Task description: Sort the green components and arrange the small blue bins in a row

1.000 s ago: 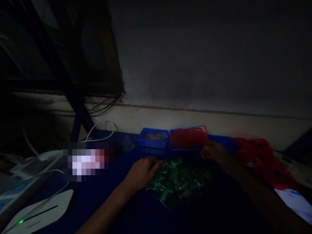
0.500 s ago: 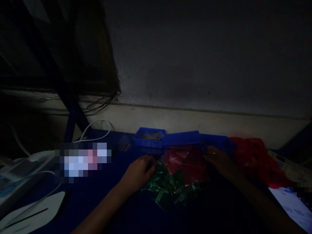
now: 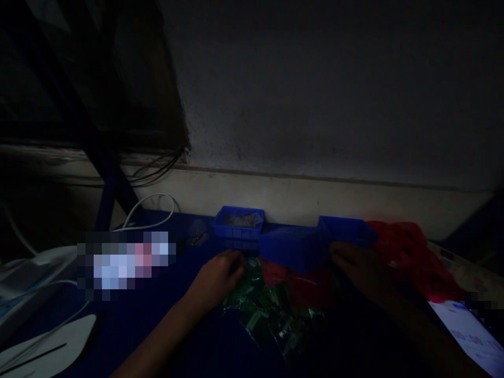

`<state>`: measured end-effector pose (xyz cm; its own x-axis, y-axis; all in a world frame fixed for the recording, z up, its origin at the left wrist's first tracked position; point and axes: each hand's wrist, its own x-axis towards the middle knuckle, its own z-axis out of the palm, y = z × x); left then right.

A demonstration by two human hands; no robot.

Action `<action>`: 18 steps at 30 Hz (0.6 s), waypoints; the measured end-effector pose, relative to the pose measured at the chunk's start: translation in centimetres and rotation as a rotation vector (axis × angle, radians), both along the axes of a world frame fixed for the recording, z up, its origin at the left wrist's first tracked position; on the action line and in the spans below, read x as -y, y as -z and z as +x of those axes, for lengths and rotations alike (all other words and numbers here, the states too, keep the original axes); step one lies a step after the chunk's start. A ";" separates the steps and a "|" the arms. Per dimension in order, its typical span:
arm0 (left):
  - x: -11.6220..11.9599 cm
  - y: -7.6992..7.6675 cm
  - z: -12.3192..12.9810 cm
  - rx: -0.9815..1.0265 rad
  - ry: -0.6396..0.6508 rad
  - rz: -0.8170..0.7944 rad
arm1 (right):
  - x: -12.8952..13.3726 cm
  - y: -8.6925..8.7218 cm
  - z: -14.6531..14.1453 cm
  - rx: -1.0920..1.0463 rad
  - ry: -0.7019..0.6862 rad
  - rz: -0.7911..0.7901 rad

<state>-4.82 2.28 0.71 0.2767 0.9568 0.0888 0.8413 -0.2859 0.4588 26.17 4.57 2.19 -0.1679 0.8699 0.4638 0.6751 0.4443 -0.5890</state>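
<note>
My left hand (image 3: pixel 222 273) rests at the left edge of a heap of green plastic packets (image 3: pixel 268 310), its fingers curled; what they hold, if anything, is hidden. A blue bin (image 3: pixel 293 247) in the middle is tilted, its side facing me, over red plastic film (image 3: pixel 299 283). To the right of this bin is my right hand (image 3: pixel 350 260), dim, with its fingers near the bin's right side; whether they touch it is too dark to tell.
Behind stand a small blue bin (image 3: pixel 238 226) with clear packets and another blue bin (image 3: pixel 346 231). Red netting (image 3: pixel 413 257) lies at right, above a lit white screen (image 3: pixel 468 333). A white device (image 3: pixel 51 344) and cables are at left.
The middle blue bin has tipped down toward me and now covers part of the red film. The whole view has shifted slightly. Both hands stay near their earlier places.
</note>
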 end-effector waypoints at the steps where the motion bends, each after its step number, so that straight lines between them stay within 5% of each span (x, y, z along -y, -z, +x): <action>1: 0.0 0.0 0.0 -0.002 0.001 -0.001 | 0.2 -0.1 -0.1 0.008 0.004 0.017; 8: 0.1 -0.1 0.0 -0.013 0.005 0.005 | 1.0 -0.2 -0.8 -0.013 0.078 0.086; 18: -0.1 -0.3 0.0 -0.010 -0.005 -0.009 | 0.5 -1.4 -1.3 -0.336 0.391 0.067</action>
<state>-4.84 2.33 1.00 0.2732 0.9588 0.0776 0.8471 -0.2780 0.4529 24.88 4.06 3.56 0.3320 0.8040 0.4933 0.5767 0.2409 -0.7807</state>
